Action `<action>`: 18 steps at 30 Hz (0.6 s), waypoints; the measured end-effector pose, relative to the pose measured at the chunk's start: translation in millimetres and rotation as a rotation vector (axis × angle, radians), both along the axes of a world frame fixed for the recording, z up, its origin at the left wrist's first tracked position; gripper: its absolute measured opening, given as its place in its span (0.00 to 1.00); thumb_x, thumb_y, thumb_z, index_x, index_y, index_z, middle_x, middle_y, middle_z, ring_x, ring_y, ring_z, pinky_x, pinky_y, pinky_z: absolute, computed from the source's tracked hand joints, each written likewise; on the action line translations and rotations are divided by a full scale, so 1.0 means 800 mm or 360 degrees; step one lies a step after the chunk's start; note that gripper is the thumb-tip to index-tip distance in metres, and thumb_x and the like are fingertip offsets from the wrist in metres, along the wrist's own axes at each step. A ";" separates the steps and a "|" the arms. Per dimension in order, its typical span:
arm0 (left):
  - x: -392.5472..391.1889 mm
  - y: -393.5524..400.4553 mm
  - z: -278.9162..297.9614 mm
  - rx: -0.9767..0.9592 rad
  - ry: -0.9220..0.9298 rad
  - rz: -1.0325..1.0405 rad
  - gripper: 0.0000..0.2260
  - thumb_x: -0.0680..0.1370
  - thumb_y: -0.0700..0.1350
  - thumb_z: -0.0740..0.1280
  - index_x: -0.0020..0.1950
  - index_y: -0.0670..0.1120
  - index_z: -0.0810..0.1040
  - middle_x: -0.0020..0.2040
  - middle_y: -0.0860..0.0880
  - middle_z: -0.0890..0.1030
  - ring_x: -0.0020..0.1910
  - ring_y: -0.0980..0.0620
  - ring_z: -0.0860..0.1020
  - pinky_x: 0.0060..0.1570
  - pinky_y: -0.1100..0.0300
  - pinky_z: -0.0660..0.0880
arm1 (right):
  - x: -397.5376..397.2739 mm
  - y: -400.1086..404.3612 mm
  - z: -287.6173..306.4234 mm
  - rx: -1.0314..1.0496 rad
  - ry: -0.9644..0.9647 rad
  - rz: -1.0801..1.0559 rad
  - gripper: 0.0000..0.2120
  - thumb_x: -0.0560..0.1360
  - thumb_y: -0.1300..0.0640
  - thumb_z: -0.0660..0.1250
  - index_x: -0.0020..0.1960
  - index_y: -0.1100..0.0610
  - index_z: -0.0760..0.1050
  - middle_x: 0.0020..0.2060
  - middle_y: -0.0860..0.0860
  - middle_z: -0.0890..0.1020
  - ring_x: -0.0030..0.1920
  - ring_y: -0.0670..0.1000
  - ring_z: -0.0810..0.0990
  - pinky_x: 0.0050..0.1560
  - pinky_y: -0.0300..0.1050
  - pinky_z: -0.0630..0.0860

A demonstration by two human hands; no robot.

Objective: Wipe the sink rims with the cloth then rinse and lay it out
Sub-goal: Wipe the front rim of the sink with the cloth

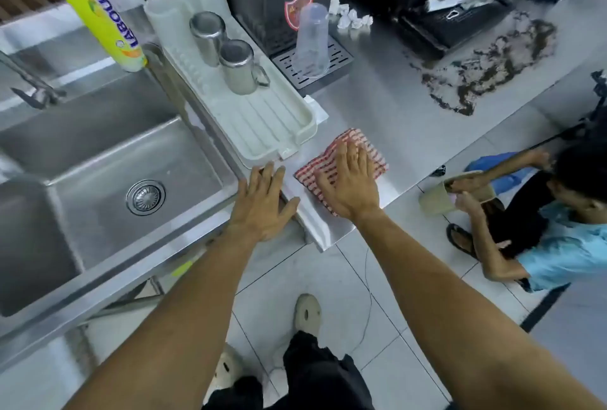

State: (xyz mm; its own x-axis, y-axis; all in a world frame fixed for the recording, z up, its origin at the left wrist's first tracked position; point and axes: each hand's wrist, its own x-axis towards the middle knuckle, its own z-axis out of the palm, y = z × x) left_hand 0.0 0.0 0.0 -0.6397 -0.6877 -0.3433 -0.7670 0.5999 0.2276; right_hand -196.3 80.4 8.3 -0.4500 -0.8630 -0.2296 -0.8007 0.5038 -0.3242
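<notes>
Pressing flat with fingers spread, the right hand (348,179) lies on the red-and-white cloth (341,163) on the bench (394,107), right of the sink (108,186). The left hand (262,206), also flat and holding nothing, rests on the sink's right rim. A drying tray (262,120) carrying two steel mugs (241,68) stands just beyond, touching the cloth's far-left corner.

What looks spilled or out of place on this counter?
A dark, crumbly spill spreads over the steel counter beside the black machine. Crumpled white paper bits lie near the upturned plastic cup.
</notes>
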 end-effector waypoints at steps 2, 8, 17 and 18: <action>-0.001 -0.003 -0.006 0.0001 -0.0046 0.0065 0.38 0.80 0.69 0.42 0.83 0.49 0.43 0.84 0.47 0.44 0.82 0.43 0.43 0.78 0.40 0.47 | -0.002 -0.008 -0.012 0.0016 0.0056 -0.0022 0.42 0.83 0.32 0.47 0.85 0.56 0.37 0.84 0.57 0.40 0.84 0.60 0.37 0.82 0.56 0.35; 0.018 -0.009 -0.016 0.0052 -0.0036 0.0083 0.42 0.75 0.71 0.35 0.84 0.49 0.42 0.84 0.52 0.43 0.82 0.47 0.44 0.79 0.43 0.47 | 0.011 -0.010 -0.045 0.0115 0.0094 -0.0075 0.43 0.81 0.29 0.42 0.84 0.55 0.34 0.83 0.56 0.36 0.83 0.58 0.32 0.82 0.58 0.33; 0.038 -0.003 -0.026 0.0092 -0.0030 0.0152 0.34 0.83 0.65 0.47 0.82 0.54 0.35 0.82 0.55 0.33 0.82 0.44 0.38 0.79 0.43 0.41 | 0.019 -0.010 -0.058 0.0048 0.0120 -0.0072 0.35 0.84 0.36 0.37 0.85 0.53 0.38 0.84 0.54 0.40 0.83 0.56 0.35 0.81 0.54 0.30; 0.040 -0.001 -0.026 0.0102 -0.0014 0.0188 0.34 0.83 0.64 0.48 0.82 0.53 0.35 0.82 0.54 0.34 0.82 0.44 0.37 0.79 0.44 0.40 | 0.022 -0.008 -0.059 0.0001 0.0089 -0.0081 0.33 0.85 0.38 0.38 0.85 0.52 0.39 0.84 0.53 0.41 0.84 0.56 0.36 0.81 0.53 0.30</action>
